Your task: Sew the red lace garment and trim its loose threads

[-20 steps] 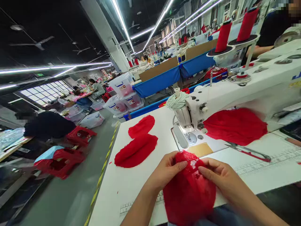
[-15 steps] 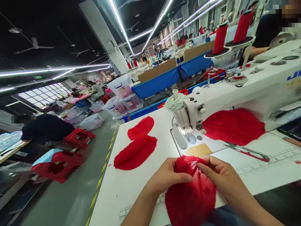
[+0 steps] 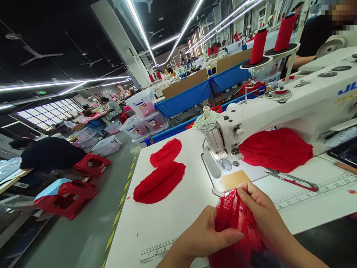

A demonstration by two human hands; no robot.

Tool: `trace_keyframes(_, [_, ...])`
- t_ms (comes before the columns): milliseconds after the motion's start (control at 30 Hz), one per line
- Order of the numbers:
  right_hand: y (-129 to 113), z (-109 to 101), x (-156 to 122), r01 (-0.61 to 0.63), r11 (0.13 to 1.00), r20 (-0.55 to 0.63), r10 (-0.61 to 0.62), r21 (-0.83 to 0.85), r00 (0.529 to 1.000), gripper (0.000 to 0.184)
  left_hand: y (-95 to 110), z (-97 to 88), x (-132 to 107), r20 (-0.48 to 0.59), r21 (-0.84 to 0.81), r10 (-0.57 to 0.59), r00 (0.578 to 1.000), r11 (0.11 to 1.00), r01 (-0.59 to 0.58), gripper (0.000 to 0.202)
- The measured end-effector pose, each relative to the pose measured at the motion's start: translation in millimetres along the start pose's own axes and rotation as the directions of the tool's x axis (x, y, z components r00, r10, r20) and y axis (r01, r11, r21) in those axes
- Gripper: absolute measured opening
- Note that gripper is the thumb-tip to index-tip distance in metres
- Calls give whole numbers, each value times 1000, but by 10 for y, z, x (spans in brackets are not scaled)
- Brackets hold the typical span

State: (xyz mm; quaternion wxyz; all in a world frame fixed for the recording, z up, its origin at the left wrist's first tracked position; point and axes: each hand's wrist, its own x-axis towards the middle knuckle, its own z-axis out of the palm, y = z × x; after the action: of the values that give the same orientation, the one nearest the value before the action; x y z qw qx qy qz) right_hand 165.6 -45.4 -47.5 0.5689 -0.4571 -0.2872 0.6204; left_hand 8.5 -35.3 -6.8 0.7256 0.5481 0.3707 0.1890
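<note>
Both hands hold a piece of red lace fabric [image 3: 232, 216] at the near edge of the white table, in front of the sewing machine [image 3: 223, 137]. My left hand [image 3: 208, 234] grips its left side, thumb lying across the front and the other fingers hidden behind. My right hand [image 3: 260, 208] pinches the upper right edge between thumb and fingers. The lower part of the fabric hangs toward my lap. Close above the fabric lies a tan patch [image 3: 234, 179] beside the needle plate [image 3: 225, 165].
Two red fabric pieces [image 3: 160, 182] lie left on the table [image 3: 161, 223]. Another red piece [image 3: 276, 150] rests under the machine arm, beside thread snips [image 3: 292, 179]. Red thread cones [image 3: 258, 46] stand behind. Clear bins [image 3: 142, 104] and red stools [image 3: 67, 199] occupy the floor.
The fabric has been turned and stretched downward, showing its lace edge. My left hand has moved lower and slightly right; my right hand still pinches the top edge.
</note>
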Motion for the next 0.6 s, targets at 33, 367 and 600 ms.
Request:
trace_keyframes(33, [-4,11,8,-12,1000,2,12,14,1000,47,-16,20,-8,6,5,-10,1000,1000,10,46])
trace_keyframes(367, [-190,8,158,-65,997,54,67,-28,996,48,-114,3,-6,-36,-175,-52,998,983,45,48])
trace_keyframes(600, [-193,14,234,40,963,136,-3,-268,991,37,-109,350,-36,-185,-581,-40,982,810,-77,43])
